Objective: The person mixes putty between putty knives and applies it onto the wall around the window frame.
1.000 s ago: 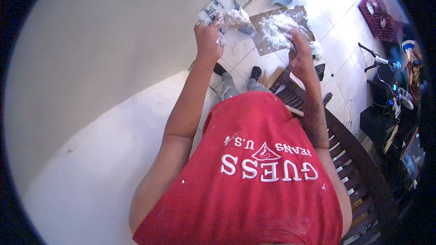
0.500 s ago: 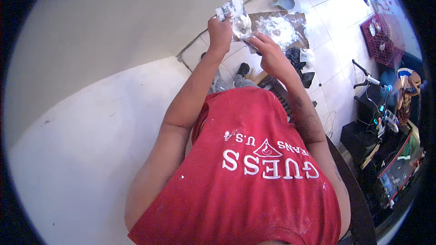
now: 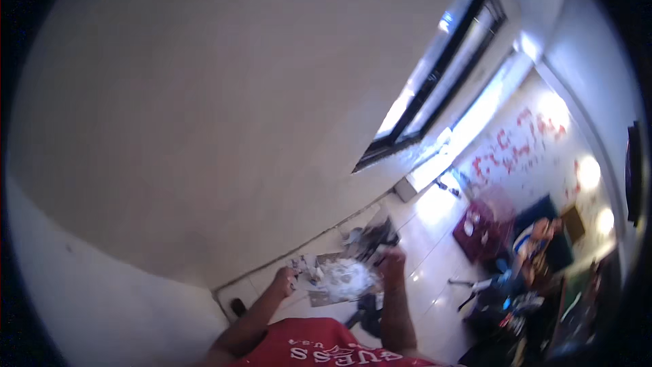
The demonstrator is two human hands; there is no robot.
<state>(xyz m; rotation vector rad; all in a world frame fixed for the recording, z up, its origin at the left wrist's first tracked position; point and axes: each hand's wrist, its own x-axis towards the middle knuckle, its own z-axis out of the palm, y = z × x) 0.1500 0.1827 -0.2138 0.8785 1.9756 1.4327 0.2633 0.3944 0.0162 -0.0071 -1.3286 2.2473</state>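
My left hand (image 3: 286,282) is closed on a flat putty blade (image 3: 303,266) smeared with white paste, held out over the floor. To its right my right hand (image 3: 392,261) is raised and closed on a second flat blade (image 3: 382,236), a putty knife by its look, smeared by motion. The two blades are apart. Below and between the hands, a brown board (image 3: 324,297) lies on the tiles with white powder or paste (image 3: 350,278) spread on it.
A plastered wall (image 3: 204,129) rises ahead, with a dark-framed window (image 3: 435,75). Dark crumpled material (image 3: 369,314) lies by the board. At the right are a red crate-like cage (image 3: 479,231), a seated person (image 3: 536,241) and dark clutter with cables (image 3: 506,323).
The view has tilted up, bringing the wall and window in. My hands have parted: the right one has lifted its blade away from the left one's blade.
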